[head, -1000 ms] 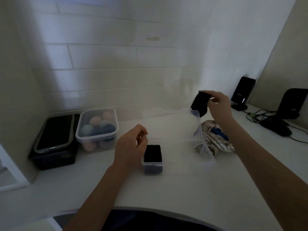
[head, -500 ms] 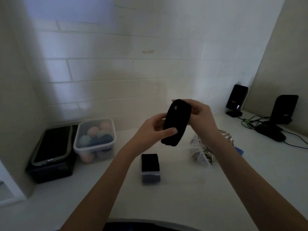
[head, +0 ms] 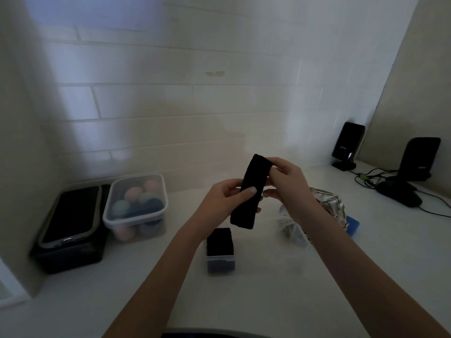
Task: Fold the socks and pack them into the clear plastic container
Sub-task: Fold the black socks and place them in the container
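Head view: black sock (head: 250,192) held in the air above the counter (head: 268,289), long axis near vertical, top tilted slightly right. Right hand (head: 284,181) pinches its upper end, left hand (head: 223,201) grips the middle, thumb across the front. Lower end hangs free, almost directly over the small clear container (head: 220,250) that already holds dark fabric. Left hand is nearer the container. Likely next: fold the free end up.
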